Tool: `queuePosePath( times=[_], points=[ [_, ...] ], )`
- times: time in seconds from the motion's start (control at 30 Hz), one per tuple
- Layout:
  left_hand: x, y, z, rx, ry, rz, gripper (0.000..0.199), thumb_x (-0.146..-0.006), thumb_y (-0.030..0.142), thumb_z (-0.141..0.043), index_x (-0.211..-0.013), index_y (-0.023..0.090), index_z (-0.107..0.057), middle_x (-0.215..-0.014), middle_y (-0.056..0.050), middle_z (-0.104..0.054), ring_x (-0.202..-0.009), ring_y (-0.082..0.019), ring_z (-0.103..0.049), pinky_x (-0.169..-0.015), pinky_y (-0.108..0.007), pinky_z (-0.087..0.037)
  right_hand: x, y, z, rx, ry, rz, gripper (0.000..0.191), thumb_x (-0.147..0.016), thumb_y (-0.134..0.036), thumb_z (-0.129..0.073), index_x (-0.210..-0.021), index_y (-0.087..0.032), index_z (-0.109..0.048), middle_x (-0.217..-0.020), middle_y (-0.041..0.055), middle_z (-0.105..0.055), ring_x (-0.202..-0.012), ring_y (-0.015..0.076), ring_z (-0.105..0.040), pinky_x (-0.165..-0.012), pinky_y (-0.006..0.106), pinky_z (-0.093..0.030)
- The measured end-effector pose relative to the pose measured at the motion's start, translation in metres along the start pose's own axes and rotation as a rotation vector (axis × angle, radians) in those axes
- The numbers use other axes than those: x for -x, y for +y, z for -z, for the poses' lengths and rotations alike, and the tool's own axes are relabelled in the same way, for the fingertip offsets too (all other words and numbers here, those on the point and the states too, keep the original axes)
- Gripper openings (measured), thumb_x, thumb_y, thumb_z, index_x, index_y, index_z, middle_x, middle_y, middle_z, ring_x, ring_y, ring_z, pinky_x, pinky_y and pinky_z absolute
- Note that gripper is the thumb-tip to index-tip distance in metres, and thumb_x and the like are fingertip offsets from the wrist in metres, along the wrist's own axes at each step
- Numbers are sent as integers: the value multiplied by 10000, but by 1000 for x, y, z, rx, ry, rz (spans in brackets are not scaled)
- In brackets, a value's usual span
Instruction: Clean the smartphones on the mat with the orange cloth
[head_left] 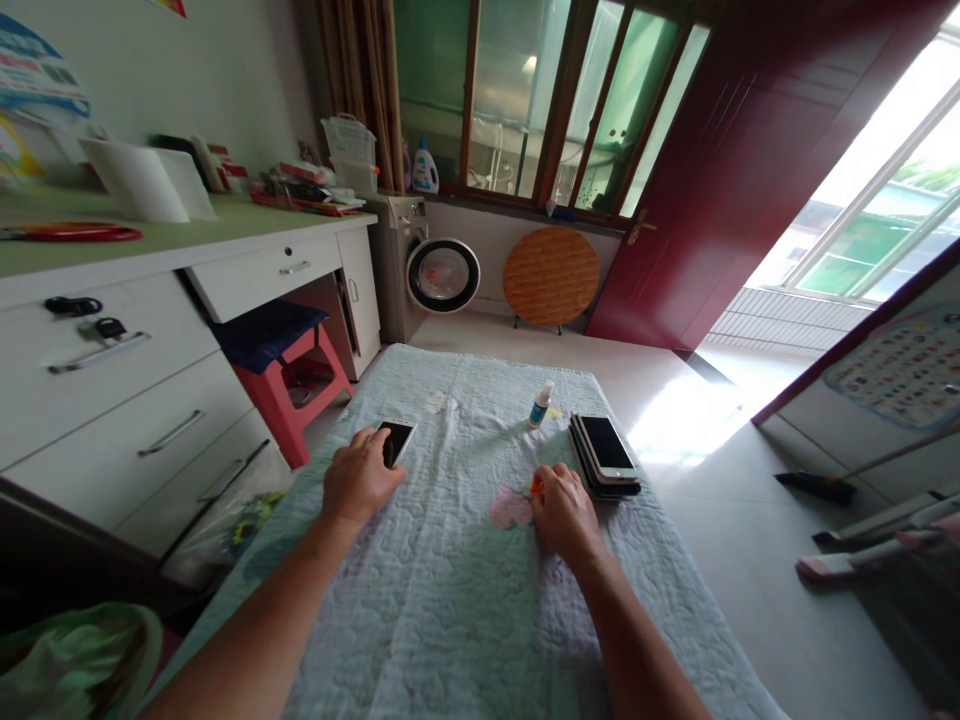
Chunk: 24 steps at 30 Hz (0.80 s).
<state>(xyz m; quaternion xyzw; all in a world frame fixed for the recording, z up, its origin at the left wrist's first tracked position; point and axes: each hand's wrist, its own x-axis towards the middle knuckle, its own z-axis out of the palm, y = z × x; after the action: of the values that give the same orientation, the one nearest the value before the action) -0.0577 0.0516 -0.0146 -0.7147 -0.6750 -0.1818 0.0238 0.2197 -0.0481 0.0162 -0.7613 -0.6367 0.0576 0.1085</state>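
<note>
Forearms (255, 620), bare and outstretched, cross a pale quilt (450, 610) from its near end. Left hand (364, 472): curled over the near-left part of a phone (398, 440), thumb at the near edge and fingers bent across the opposite side, apparently pinching it between them. Right hand (565, 510): fingers curled and drawn together about an orange piece (535, 487), mostly hidden; the thumb's exact contact cannot be told. For a sound hold, light, even pressure on opposite edges of the phone would seem best, fingertips off the glass; the orange piece, being small, probably calls for a close fingertip grip. The phone lies toward the quilt's left side, well apart from the right hand: thin, white-bordered, with a dark, glossy screen facing upward, partly covered by the fingers. Whether its underside rests fully on the quilt is unclear. Just beside the right hand is a stack (621, 490) topped by a white-rimmed handset (606, 445); a bottle (540, 406) stands upright beyond.
</note>
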Motion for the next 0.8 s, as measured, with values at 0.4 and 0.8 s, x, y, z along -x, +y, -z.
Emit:
queuePosePath(
  times=[0.4,0.8],
  points=[
    [9,28,3,227,65,-145,498,-698,198,-580,-1194,160,-577,-1284,-113,-576,-1147,-252,-580,-1003,-319,-453,-3,1,-11,-225,32,68,147,-846,-147,-486,-815,-189,-623,-836,38,-614,-752,145,-552,-680,234,-341],
    [38,65,1,349,-107,-353,549,-704,159,-617,-1250,183,-563,-1362,-113,-522,-1239,-269,-518,-1075,-367,-412,-3,-6,-12,-614,138,70,171,-881,-322,-402,-811,-211,-511,-575,-39,-505,-530,129,-479,-521,226,-314]
  ],
)
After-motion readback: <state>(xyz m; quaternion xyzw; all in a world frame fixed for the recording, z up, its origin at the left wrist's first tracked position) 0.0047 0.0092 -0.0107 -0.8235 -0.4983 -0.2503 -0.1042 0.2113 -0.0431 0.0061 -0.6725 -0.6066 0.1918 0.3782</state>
